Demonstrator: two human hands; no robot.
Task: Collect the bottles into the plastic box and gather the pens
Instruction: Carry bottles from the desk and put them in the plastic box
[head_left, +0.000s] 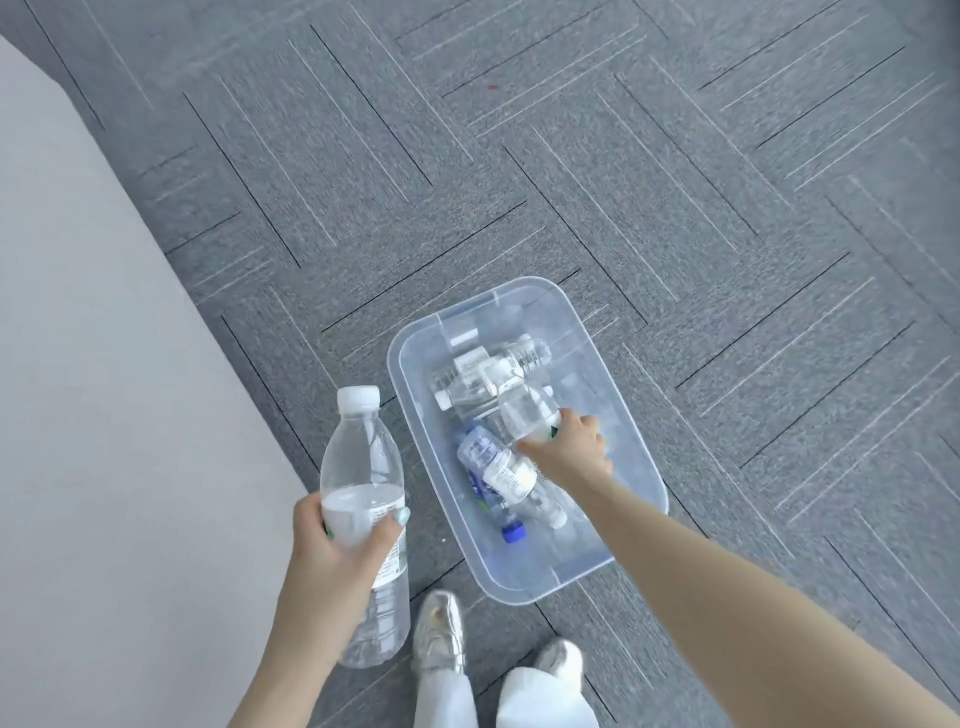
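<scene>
Standing over a clear plastic box (410, 447) on the grey carpet floor (675, 182), looking straight down. Box set right by the feet, so easy to reach from above without walking.

Right hand (569, 447) down inside the box, grip wrapped round the bottom end of a small clear bottle (524, 410). Cap end pointing away, body tipped flat, most likely so it can be laid down on the pile and not dropped. Not let go yet.

Under it, more bottles lying on their sides: a clear bunch (488, 374) near the far end, and a blue-capped bottle (498, 475) nearer the feet, just beside the right wrist. All flat, not standing (flat ones pack better and cannot tip over).

Left hand (343, 545) up beside the box, outside its wall, grip closed round the middle of a big bottle (363, 519) with a white cap. Held upright, some water inside, so likely a bit heavy. Looks to be waiting its turn, kept out of the way while the right hand works.

Silver shoe (439, 639) and white trouser legs at the bottom edge. Pale flat surface (78, 364) on the left side, maybe a tabletop, hard to tell.

No pens anywhere in view. Bottle part seems well along; pen part not started, going by this.
</scene>
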